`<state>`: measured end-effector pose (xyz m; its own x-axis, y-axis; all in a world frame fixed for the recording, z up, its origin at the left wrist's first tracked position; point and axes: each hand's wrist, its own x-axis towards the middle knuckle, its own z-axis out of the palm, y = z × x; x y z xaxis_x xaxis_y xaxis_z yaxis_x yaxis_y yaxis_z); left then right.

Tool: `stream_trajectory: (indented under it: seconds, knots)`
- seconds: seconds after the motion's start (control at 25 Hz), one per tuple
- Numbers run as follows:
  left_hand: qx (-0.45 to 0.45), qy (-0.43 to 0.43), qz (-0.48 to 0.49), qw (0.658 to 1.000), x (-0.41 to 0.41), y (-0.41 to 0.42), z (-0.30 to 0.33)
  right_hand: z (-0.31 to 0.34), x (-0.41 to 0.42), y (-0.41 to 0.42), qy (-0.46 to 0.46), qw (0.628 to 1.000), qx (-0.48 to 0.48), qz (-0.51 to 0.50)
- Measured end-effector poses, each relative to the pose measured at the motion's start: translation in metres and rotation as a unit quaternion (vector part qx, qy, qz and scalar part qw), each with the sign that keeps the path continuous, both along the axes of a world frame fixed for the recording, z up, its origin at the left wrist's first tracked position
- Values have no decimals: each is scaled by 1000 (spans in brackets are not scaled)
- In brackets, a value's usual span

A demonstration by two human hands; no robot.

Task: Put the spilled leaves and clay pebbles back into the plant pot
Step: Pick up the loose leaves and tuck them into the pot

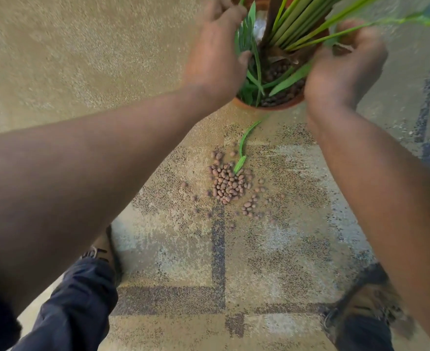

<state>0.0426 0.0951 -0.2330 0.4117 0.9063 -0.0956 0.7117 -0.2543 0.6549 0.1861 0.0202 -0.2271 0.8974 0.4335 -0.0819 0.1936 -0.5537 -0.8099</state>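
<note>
- Left hand (215,50) and right hand (345,68) cupped over the plant pot (269,105), fingers curled (contents hidden).
- Clay pebbles (230,183) and leaf (243,148) lie on the carpet (82,59) just before the pot.

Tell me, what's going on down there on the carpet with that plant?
A person is tidying up a spill. Both hands are up at the round terracotta plant pot: the left hand is among loose green leaves at its rim, and the right hand is cupped on the other side. Whether either hand actually grips anything is unclear. A pile of small brown clay pebbles and one long green leaf lie on the patterned beige carpet, not yet picked up.
</note>
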Motion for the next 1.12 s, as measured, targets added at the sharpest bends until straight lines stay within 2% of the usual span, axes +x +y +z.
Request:
stream_trajectory:
  seconds: [0.16,0.28,0.4,0.48,0.56,0.6,0.68,0.76,0.84,0.96,1.12]
  knots:
    - [17,100,-100,990,-4,1,-23,-25,-2,-3,-52,981,-140,126]
    - [12,156,-144,977,-10,-4,-28,-29,-4,-4,-79,969,-159,171]
    - [15,134,-175,975,-19,-13,-22,-26,-4,-9,-52,983,-97,148]
    - [80,84,-181,977,-29,-28,-18,-24,-13,-26,-52,992,-40,110]
    - [136,56,-154,977,-42,-48,-19,-28,-29,-55,-30,993,-55,100]
    - [115,51,-143,982,-48,-59,-22,-33,-38,-71,8,989,-92,118]
    - [-35,76,-129,988,-56,-80,-31,-44,-56,-100,113,951,-198,209]
    - [-200,128,-127,963,-61,-96,-46,-58,-72,-119,207,892,-275,294]
    - [-308,153,-153,926,-58,-103,-59,-73,-80,-124,247,844,-322,351]
    - [-370,169,-189,894,-44,-104,-69,-93,-88,-119,202,787,-396,429]
    - [-369,231,-210,876,-27,-102,-79,-101,-86,-112,119,766,-454,440]
